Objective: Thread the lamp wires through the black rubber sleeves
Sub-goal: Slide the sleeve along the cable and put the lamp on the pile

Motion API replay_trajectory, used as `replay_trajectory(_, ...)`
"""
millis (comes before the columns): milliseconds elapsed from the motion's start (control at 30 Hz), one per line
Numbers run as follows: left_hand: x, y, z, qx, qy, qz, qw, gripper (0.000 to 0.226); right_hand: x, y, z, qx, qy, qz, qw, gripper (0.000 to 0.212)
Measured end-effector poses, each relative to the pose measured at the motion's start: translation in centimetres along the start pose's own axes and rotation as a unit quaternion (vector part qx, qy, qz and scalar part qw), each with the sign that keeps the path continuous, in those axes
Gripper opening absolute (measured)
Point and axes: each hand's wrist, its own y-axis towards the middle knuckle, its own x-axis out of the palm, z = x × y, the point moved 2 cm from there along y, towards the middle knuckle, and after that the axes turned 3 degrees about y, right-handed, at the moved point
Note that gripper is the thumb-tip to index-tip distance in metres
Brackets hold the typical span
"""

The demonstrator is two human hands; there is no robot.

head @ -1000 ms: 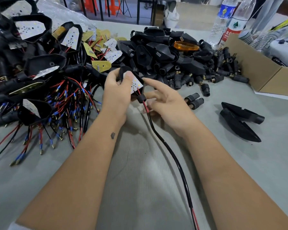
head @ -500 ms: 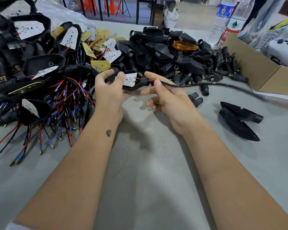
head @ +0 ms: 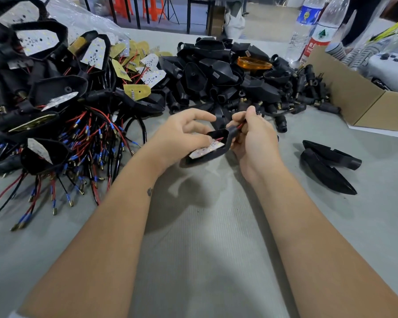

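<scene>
A: Wires (head: 241, 126), red ones, run out of the neck of the black lamp housing (head: 213, 150) held above the middle of the table (head: 205, 249), and the black rubber sleeve (head: 231, 131) sits right at that neck. Who holds what?

B: The left hand (head: 182, 136) curls loosely round the housing, thumb on the white LED board (head: 208, 149), index finger stretched out free. The right hand (head: 254, 136) is closed, fingers pinching the sleeve and the wires where they leave it.

A: So the step is seating the sleeve?

B: That's my reading. I'd keep the housing steady with the left hand and draw the wires straight along the sleeve's axis, not sideways, so they don't kink at the neck.

A: Where do the wire ends go?

B: Hidden behind the right hand; I can't tell.

A: And the next sleeve?

B: Loose ones lie in the black pile (head: 303, 97) beyond the hands; finished lamps are heaped at the left (head: 55, 115).
</scene>
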Motion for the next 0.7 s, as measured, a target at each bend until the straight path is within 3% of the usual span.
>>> replay_trajectory(200, 0.0, -0.2, 0.2, 0.017, 0.038, -0.016, 0.999, 0.031, -0.1, -0.2, -0.1, -0.006, -0.022, -0.001, 1.0, 0.035)
replay_trajectory(300, 0.0, 0.0, 0.4, 0.01, 0.017, 0.011, 1.0, 0.019, 0.1, -0.7, -0.3, -0.006, -0.047, -0.041, 0.998, 0.032)
replay_trajectory(533, 1.0, 0.1, 0.3, 0.008, 0.002, 0.045, 0.999, 0.022, 1.1, -1.7, -0.1, -0.021, -0.15, -0.127, 0.98, 0.026)
replay_trajectory(700, 1.0, 0.7, 0.1, -0.019, -0.021, 0.123, 0.992, 0.02, 1.7, -2.0, -0.1, -0.072, -0.21, -0.123, 0.967, 0.026)
